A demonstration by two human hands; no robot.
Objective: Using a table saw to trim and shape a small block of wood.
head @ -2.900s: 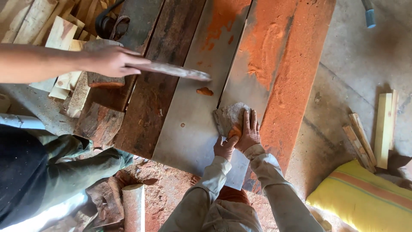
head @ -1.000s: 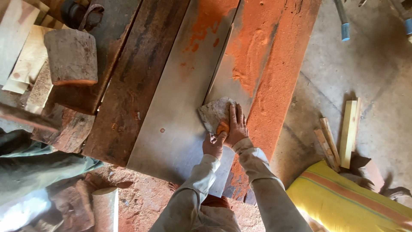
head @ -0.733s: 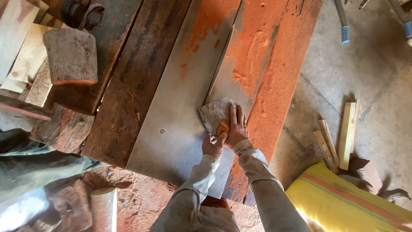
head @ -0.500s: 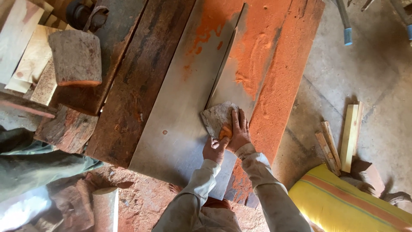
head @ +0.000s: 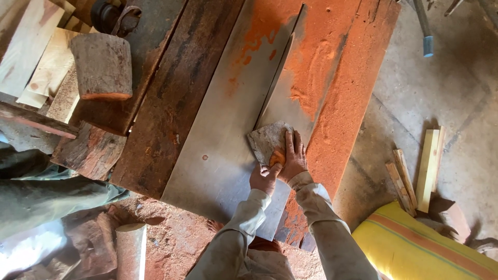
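Grey wood piece lies on our metal counter; our right hand presses flat, left hand clamped on its edge.

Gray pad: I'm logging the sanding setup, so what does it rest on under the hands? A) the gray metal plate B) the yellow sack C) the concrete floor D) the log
A: both the left hand and right hand press the gray pad flat on the gray metal plate, beside the orange dust.
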